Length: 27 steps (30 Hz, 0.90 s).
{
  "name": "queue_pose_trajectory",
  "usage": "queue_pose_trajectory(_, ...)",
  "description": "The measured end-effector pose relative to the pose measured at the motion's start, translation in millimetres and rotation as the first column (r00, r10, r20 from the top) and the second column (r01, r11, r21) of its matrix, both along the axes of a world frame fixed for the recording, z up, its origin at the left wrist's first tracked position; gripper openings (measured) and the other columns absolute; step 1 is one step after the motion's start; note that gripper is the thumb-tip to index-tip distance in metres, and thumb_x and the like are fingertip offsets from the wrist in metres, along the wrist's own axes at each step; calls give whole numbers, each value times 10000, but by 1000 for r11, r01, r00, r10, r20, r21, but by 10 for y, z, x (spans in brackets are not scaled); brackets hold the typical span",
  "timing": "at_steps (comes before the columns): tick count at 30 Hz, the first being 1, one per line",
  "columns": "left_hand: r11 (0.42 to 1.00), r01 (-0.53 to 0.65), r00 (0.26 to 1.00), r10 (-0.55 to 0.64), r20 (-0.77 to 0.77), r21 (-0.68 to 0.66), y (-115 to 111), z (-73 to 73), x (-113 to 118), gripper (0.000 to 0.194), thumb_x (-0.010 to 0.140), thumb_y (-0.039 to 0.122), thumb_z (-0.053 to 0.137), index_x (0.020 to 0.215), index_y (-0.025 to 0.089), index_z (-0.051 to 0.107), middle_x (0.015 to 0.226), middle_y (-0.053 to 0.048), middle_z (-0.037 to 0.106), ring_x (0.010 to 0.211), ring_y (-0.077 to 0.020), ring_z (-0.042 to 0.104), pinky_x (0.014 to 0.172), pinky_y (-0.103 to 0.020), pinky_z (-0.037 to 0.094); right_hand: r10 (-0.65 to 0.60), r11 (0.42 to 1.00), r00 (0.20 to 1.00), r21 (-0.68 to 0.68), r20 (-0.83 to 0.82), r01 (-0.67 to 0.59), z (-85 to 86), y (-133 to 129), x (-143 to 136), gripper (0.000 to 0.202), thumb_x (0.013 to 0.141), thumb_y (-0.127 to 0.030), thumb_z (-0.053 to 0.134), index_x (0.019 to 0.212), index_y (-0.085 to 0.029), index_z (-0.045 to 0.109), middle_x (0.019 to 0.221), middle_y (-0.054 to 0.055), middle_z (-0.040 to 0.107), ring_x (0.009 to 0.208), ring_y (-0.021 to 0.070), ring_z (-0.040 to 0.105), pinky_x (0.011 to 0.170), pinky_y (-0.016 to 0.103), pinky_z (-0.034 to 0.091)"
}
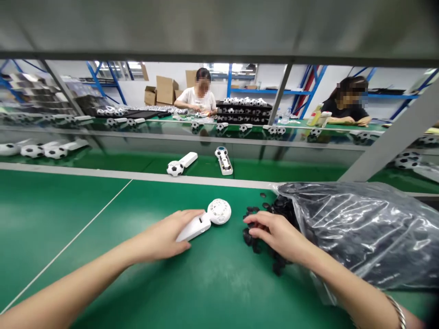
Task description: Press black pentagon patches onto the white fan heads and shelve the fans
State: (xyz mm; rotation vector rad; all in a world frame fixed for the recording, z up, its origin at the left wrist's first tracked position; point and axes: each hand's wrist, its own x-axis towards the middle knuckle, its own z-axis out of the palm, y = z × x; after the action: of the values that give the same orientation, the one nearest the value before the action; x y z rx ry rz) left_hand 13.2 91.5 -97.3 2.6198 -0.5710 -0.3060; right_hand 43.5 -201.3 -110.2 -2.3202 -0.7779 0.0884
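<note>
My left hand (171,235) is wrapped round the handle of a white handheld fan (219,211), whose round vented head points up and right, just over the green table. Part of the handle is hidden under my fingers. My right hand (277,230) is at a loose pile of small black plastic pieces (281,208), thumb and forefinger curled together on a black piece (252,225). That piece is mostly covered by the fingertips. Right behind this hand, a clear plastic bag (363,228) lies on its side, full of black pieces, its mouth toward the pile.
Beyond a pale rail (154,177) runs a green belt with a football-patterned fan (175,168) and an opened fan (224,161). More fans (56,152) lie at left. A slanted post (380,132) rises at right. Two people sit across, near black stacked trays (243,113). A shelf hangs overhead.
</note>
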Motion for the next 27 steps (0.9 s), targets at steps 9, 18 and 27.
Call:
queue_pose_trajectory(9, 994, -33, 988, 48, 148, -100, -560, -173, 424, 711, 677, 365, 605, 1315, 247, 313, 1310, -48, 427, 1159, -244, 443, 949, -356, 388, -87, 974, 979, 222, 183, 45, -6, 462, -17, 93, 818, -154, 587, 870, -216, 634, 784, -13, 596, 721, 130, 554, 669, 234, 426)
queue_pose_trajectory(18, 993, 9, 987, 9, 159, -118, -551, -195, 365, 722, 657, 550, 589, 1289, 304, 341, 1264, -15, 469, 1108, -236, 484, 892, -336, 424, -94, 946, 990, 319, 104, 56, -228, 598, -17, 59, 750, -149, 641, 745, -190, 599, 886, 11, 477, 868, 146, 500, 805, 277, 402)
queue_pose_trajectory(27, 988, -65, 991, 80, 104, -143, -600, -122, 284, 663, 572, 518, 670, 1178, 349, 459, 1098, -20, 539, 980, -248, 547, 825, -364, 462, -43, 902, 983, 417, -177, 115, -301, 588, -8, 301, 756, -363, 614, 940, -192, 448, 1020, 76, 550, 917, 198, 567, 741, 319, 502)
